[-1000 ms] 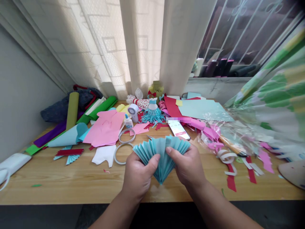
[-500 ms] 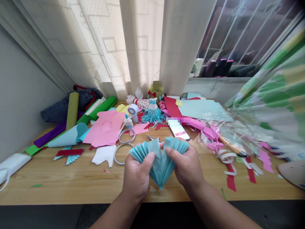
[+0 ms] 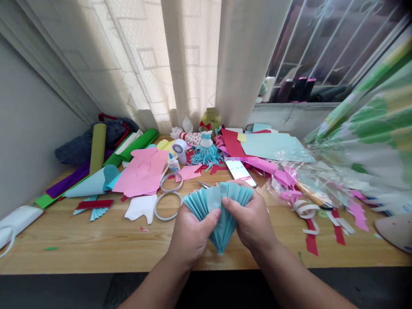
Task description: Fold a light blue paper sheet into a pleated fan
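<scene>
Checking our grip on the pleated light-blue paper fan (image 3: 215, 198): we hold it in both hands above the front part of the wooden tabletop (image 3: 96, 244), with the gathered point facing down and toward us. We can't tell whether that point touches the wood. Left hand (image 3: 189, 234) and right hand (image 3: 247, 219) clamp it from either side. Left thumb (image 3: 209, 221) and right thumb (image 3: 230, 205) press on the front face, close together near the centre. The other fingers are mostly behind the paper, so we can't tell their spacing.

Handling call: very light, looks like thin card or stiff paper, springy across the folds, easy to crease. We'd take hold low on the gathered end, along the folds, and avoid the loose outer edge. Scissors (image 3: 203, 184) lie just beyond the fan's top edge; phone (image 3: 240, 173) sits further back.
</scene>
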A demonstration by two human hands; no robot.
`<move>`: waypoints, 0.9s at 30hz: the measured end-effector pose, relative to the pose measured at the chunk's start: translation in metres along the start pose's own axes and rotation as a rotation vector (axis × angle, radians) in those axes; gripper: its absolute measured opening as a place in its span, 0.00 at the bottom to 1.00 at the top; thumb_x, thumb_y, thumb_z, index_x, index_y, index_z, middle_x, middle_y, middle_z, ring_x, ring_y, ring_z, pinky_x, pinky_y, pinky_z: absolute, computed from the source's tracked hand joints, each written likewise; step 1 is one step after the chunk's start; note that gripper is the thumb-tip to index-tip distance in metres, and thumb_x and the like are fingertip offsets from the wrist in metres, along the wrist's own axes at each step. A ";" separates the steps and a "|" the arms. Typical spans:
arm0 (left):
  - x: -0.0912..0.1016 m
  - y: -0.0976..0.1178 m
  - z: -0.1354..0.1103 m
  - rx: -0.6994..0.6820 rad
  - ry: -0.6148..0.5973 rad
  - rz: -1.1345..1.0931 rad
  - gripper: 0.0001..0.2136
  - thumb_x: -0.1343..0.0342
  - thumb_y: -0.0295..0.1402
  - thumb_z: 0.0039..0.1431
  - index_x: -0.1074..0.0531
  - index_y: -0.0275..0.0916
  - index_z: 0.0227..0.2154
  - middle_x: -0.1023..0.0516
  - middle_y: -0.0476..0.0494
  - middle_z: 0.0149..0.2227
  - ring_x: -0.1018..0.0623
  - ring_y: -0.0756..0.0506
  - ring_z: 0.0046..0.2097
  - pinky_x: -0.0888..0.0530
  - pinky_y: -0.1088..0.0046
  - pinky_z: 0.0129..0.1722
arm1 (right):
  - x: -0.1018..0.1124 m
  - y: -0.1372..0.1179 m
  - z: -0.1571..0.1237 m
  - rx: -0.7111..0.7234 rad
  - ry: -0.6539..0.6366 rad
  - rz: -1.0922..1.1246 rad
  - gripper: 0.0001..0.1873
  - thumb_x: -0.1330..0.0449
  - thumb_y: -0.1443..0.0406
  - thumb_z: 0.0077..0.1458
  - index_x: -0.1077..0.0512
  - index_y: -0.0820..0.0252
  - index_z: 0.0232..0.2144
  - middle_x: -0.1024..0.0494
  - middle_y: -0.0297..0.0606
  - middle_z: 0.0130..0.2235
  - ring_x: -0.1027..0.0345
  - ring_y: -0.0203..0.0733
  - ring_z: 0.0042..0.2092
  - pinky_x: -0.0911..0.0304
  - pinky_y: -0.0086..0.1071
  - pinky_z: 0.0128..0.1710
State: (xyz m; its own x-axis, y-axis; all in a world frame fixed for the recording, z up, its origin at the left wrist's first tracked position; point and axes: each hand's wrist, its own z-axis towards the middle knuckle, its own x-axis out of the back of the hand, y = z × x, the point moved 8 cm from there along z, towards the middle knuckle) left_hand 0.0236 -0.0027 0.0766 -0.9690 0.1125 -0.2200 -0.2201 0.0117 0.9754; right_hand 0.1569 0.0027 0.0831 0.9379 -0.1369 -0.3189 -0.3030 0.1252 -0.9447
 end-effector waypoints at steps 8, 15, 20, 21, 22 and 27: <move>-0.006 -0.006 -0.004 0.026 0.003 -0.229 0.12 0.42 0.32 0.56 0.26 0.40 0.44 0.22 0.44 0.43 0.23 0.43 0.45 0.28 0.67 0.48 | -0.003 0.002 -0.002 -0.046 0.002 0.038 0.18 0.33 0.64 0.43 0.31 0.57 0.38 0.20 0.36 0.33 0.26 0.42 0.34 0.32 0.33 0.35; 0.005 -0.005 -0.011 0.029 0.209 -0.379 0.06 0.39 0.30 0.52 0.26 0.38 0.34 0.22 0.50 0.31 0.22 0.48 0.35 0.26 0.73 0.38 | 0.002 -0.002 -0.003 -0.012 0.101 0.068 0.20 0.35 0.67 0.43 0.32 0.57 0.42 0.21 0.35 0.30 0.30 0.36 0.29 0.36 0.27 0.28; 0.005 -0.004 -0.010 0.015 0.218 -0.414 0.09 0.40 0.30 0.52 0.27 0.38 0.38 0.21 0.49 0.34 0.22 0.47 0.37 0.26 0.70 0.41 | -0.002 0.001 -0.004 -0.048 0.059 0.173 0.23 0.33 0.66 0.42 0.31 0.57 0.43 0.22 0.33 0.30 0.31 0.35 0.30 0.36 0.26 0.29; 0.005 -0.005 -0.010 0.019 0.209 -0.401 0.10 0.40 0.30 0.53 0.27 0.38 0.39 0.21 0.48 0.35 0.22 0.46 0.37 0.26 0.70 0.41 | -0.003 0.002 -0.004 -0.061 0.044 0.193 0.23 0.32 0.66 0.42 0.30 0.57 0.43 0.23 0.33 0.30 0.31 0.35 0.30 0.36 0.26 0.29; 0.005 -0.006 -0.010 0.026 0.197 -0.382 0.10 0.40 0.31 0.53 0.27 0.38 0.39 0.21 0.48 0.36 0.22 0.46 0.38 0.26 0.69 0.42 | -0.005 0.003 -0.004 -0.072 0.026 0.206 0.24 0.32 0.66 0.42 0.30 0.56 0.43 0.24 0.32 0.31 0.32 0.34 0.30 0.36 0.26 0.29; 0.003 -0.008 -0.010 0.024 0.124 -0.278 0.11 0.42 0.34 0.56 0.28 0.37 0.41 0.21 0.44 0.39 0.22 0.44 0.42 0.27 0.67 0.45 | -0.013 0.005 -0.003 -0.089 -0.109 0.186 0.23 0.31 0.65 0.42 0.29 0.53 0.43 0.26 0.31 0.32 0.33 0.34 0.30 0.35 0.28 0.30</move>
State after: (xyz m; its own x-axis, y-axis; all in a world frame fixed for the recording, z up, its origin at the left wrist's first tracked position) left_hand 0.0210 -0.0126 0.0681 -0.8785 -0.0210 -0.4773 -0.4778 0.0491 0.8771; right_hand 0.1433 0.0024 0.0825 0.8758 -0.0118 -0.4825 -0.4814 0.0502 -0.8751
